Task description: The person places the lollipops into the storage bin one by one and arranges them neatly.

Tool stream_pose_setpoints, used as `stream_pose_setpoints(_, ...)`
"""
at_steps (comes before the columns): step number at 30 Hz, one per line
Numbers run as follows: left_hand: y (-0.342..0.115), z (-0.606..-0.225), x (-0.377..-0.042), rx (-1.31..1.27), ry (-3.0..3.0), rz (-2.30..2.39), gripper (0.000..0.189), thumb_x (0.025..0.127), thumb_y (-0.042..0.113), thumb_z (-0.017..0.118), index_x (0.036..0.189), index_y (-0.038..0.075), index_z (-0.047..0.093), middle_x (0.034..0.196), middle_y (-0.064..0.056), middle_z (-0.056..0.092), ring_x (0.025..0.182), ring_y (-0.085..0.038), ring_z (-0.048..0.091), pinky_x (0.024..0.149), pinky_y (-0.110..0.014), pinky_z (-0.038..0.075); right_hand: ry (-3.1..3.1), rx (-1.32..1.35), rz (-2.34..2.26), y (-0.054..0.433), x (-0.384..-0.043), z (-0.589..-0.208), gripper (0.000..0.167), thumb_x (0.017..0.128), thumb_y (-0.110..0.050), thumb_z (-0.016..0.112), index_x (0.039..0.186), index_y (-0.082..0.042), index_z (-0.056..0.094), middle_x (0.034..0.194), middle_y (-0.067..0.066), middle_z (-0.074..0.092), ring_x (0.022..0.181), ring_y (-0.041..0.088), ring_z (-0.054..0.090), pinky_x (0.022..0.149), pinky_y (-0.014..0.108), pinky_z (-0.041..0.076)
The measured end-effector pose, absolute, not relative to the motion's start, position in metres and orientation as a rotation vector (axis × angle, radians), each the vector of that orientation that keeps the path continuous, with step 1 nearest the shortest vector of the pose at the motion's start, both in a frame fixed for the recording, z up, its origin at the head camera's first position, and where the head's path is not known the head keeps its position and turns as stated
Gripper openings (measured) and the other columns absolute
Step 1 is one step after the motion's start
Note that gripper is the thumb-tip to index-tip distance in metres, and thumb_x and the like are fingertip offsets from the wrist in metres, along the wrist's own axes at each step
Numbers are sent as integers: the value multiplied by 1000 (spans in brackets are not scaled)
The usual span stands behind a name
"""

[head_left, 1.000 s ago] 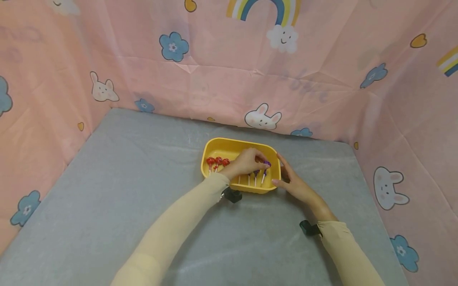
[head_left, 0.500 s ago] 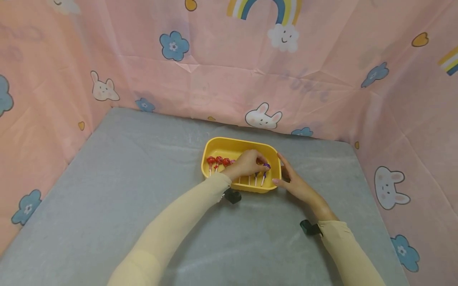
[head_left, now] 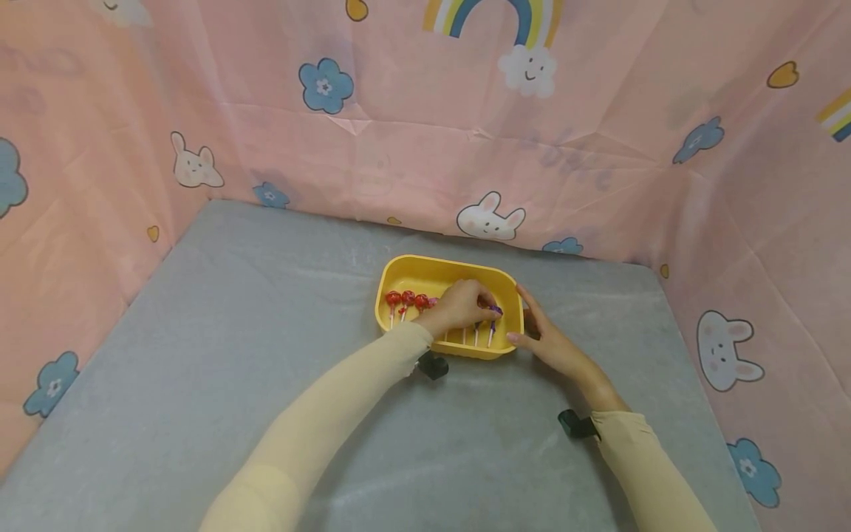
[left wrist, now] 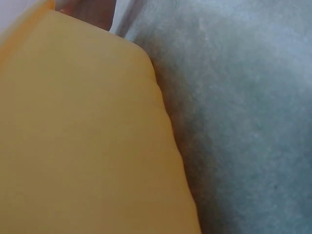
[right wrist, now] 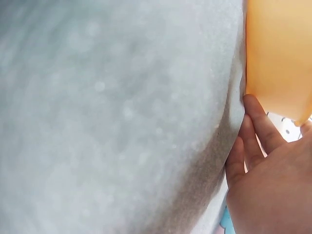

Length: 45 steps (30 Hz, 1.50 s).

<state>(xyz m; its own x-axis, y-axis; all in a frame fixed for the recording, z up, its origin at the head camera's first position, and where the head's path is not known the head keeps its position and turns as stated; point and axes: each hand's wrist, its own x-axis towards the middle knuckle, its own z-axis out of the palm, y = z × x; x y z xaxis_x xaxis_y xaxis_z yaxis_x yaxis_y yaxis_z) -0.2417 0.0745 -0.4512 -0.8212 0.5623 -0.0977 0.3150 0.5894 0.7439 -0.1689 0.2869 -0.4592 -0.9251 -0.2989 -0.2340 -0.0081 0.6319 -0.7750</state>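
Note:
A yellow plastic basket (head_left: 439, 270) holds a row of lollipops. Red-wrapped lollipops (head_left: 408, 298) lie at its left end, sticks pointing toward me. Over the row reaches my left hand (head_left: 459, 304), thumb and finger pinching the head of a purple lollipop (head_left: 492, 334) at the right end. That hand hides the middle of the row. My right hand (head_left: 558, 346) rests against the basket's right end, thumb near the front corner, fingers along the outside. In the right wrist view these fingers (right wrist: 262, 127) lie fairly straight against the outer wall. Only the basket's outside fills the left wrist view.
The basket stands on a grey cloth-covered table (head_left: 266, 310), toward the back. Pink printed fabric (head_left: 399, 148) encloses the back and both sides. Dark wrist cameras (head_left: 433, 365) sit under both wrists, the left one close to the basket's front wall.
My left hand has shifted slightly, and the purple lollipop has turned a little more upright in the row. The right hand and the basket stay about where they were.

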Motion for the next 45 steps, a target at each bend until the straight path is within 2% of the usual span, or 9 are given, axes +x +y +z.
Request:
stream_pose_setpoints(12,75,-454,-242,700,2527,1044,24,91,32,71,107,15,76,100,4,75,87,-9,61,87,-22,53,2510,-257,-1215,287,-169,-461,89,98,-33,61,155,-49,-6,149,22,42,136,40,44,113,66,33)
stream_pose_setpoints(20,76,-454,-241,704,2575,1010,20,90,33,73,101,16,77,96,4,75,85,-8,60,81,-21,51,2499,-253,-1224,286,-168,-459,90,98,-33,62,154,-49,-6,151,22,40,138,40,42,114,67,31)
stream_pose_setpoints(36,76,-453,-239,721,2592,955,21,92,35,70,103,18,77,97,6,75,87,-9,59,88,-26,50,2507,-262,-1211,286,-170,-460,90,98,-33,62,154,-49,-6,148,22,43,135,39,45,113,65,34)
stream_pose_setpoints(45,76,-453,-239,729,2636,936,22,92,35,70,103,18,78,97,6,75,85,-8,59,85,-24,49,2502,-248,-1212,287,-169,-460,89,98,-34,62,154,-50,-6,150,22,41,137,39,43,114,65,33)
